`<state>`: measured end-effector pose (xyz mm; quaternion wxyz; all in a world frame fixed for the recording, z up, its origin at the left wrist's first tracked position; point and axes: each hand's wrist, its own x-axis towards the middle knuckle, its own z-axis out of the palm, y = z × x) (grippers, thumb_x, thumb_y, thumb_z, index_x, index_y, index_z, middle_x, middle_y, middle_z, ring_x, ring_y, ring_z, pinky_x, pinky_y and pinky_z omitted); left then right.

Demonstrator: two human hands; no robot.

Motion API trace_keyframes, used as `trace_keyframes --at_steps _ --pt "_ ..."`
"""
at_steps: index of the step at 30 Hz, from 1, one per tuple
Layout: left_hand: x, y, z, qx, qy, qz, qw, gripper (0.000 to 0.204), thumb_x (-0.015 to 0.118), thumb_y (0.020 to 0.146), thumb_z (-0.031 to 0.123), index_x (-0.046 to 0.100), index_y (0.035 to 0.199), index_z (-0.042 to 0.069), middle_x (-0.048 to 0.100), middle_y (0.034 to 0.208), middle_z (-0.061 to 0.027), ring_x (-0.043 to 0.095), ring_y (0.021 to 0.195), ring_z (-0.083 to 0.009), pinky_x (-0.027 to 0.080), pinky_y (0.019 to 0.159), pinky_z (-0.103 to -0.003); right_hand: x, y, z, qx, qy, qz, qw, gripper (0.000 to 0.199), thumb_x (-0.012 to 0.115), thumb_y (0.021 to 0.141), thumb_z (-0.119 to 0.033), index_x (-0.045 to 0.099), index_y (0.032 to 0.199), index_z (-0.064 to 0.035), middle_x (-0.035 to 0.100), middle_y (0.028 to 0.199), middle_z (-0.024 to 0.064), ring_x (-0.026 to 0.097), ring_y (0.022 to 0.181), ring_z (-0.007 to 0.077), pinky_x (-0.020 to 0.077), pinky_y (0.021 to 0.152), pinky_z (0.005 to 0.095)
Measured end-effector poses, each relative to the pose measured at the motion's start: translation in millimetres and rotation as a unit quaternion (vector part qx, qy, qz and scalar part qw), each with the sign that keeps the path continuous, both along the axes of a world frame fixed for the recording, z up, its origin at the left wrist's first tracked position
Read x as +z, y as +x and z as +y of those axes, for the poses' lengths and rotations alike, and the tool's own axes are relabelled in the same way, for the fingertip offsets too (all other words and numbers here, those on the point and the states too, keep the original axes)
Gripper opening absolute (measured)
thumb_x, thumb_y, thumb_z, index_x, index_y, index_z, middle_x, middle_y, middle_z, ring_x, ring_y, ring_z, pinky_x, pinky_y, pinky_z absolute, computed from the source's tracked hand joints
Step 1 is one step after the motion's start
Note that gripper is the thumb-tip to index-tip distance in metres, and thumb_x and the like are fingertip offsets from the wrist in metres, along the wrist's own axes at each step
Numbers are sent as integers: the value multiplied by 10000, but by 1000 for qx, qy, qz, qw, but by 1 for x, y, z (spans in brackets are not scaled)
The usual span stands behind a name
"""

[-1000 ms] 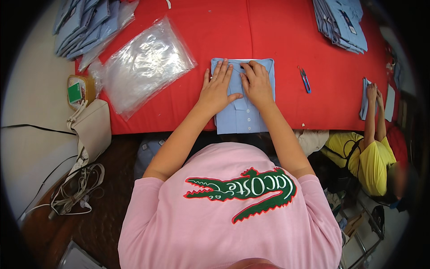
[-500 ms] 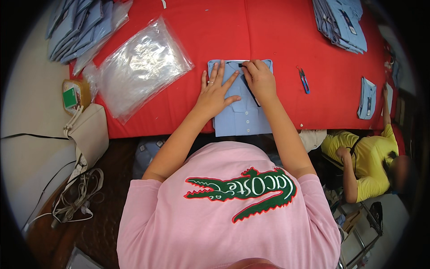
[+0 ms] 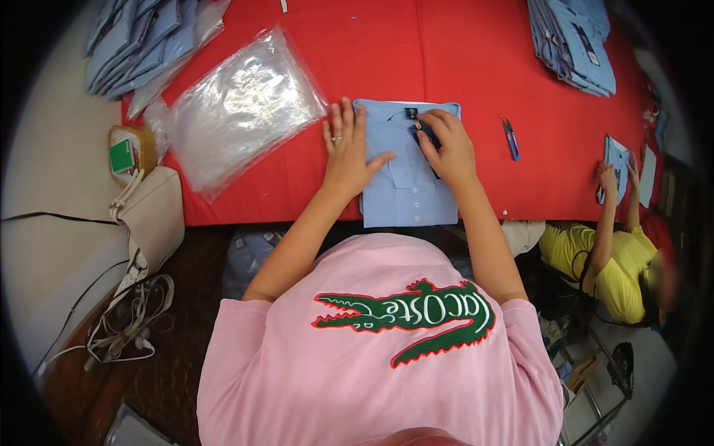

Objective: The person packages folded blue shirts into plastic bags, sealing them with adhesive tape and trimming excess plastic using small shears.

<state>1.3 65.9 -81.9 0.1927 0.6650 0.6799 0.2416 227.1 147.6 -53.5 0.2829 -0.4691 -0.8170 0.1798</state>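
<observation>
A folded light blue shirt (image 3: 405, 197) lies on the red table (image 3: 461, 59) at its near edge, collar away from me. My left hand (image 3: 349, 152) rests flat on the shirt's left side with fingers spread and a ring on one finger. My right hand (image 3: 446, 149) is on the upper right of the shirt. Its fingertips pinch a small dark tag (image 3: 425, 136) just below the collar.
Clear plastic bags (image 3: 238, 108) lie left of the shirt. Stacks of blue shirts sit at the far left (image 3: 141, 37) and far right (image 3: 573, 41). A blue thread clipper (image 3: 510, 138) lies to the right. A person in yellow (image 3: 610, 260) handles a shirt at the right edge. A white handbag (image 3: 152, 215) and cables (image 3: 126, 320) are lower left.
My right hand has shifted up to the collar and taken the dark tag between its fingers. My left hand slid to the shirt's left side and spread flat.
</observation>
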Motion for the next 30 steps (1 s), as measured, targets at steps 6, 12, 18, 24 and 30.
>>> trace_keyframes --at_steps 6,12,18,24,30 --pt "3 -37 2 32 46 -36 998 680 695 1030 357 480 1599 53 304 1735 -231 247 1609 -454 200 1293 -596 20 14 -35 -69 -98 -84 989 605 874 831 -199 660 1391 -124 694 1111 118 665 1004 319 551 846 439" --pt "16 -27 46 80 102 -97 987 356 734 981 204 698 1312 76 648 1330 -120 587 1275 -340 396 1142 -500 20 8 -30 -126 -321 136 929 597 887 869 -225 655 1399 -76 694 929 91 674 795 193 538 717 355" --pt "16 -38 67 -50 162 42 985 49 796 903 145 798 937 110 696 994 -9 659 1002 -225 475 959 -409 31 56 -29 -221 -202 -18 954 455 819 948 -290 714 1289 -8 706 965 102 689 844 234 555 758 371" --pt "14 -45 80 -158 166 142 963 58 776 905 158 788 909 101 677 938 -16 663 943 -215 482 935 -390 -9 146 2 -296 23 -280 913 377 708 1013 -311 727 1272 -38 693 1078 159 689 1063 365 576 888 479" --pt "2 -44 89 -213 244 222 920 57 687 836 78 658 797 107 647 849 -50 684 846 -224 508 830 -368 -34 149 19 -293 66 -203 932 259 648 1056 -249 742 1153 -28 715 999 149 724 852 338 596 733 443"
